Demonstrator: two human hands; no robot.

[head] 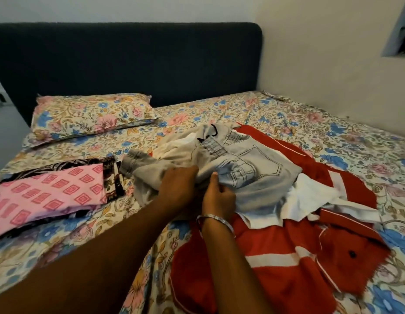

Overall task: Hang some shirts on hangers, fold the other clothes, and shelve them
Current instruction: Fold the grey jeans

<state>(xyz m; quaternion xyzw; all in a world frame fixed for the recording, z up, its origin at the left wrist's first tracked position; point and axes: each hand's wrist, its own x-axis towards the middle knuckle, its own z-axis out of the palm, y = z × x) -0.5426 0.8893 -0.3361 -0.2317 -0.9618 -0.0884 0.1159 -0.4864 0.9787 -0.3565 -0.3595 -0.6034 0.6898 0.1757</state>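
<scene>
Both hands are on the pale grey jeans (237, 164), which lie crumpled at the middle of the bed (333, 137) on top of a white garment (310, 198) and a red shirt with white stripes (276, 268). The left hand (178, 189) comes in from seven o'clock and has its fingers curled into the denim near the leg seam — the tips are buried in the cloth. The right hand (219, 198), a silver bangle (216, 219) on its wrist, sits just beside it at five o'clock of the jeans, thumb and forefinger pinching a fold of the same fabric.

This looks like the folding step, jeans in hand. At nine o'clock a pink patterned cloth (47, 196) already lies folded flat over a dark printed one (115, 177), so I'd judge the work only partly done. The next move probably calls for lifting the jeans clear of the pile and shaking or smoothing the legs straight before doubling them — without dragging the white garment along.

A floral pillow (92, 116) rests at eleven o'clock under the dark headboard (129, 64). No brand, label or writing can be read anywhere; the jeans' back pocket shows only stitching.
</scene>
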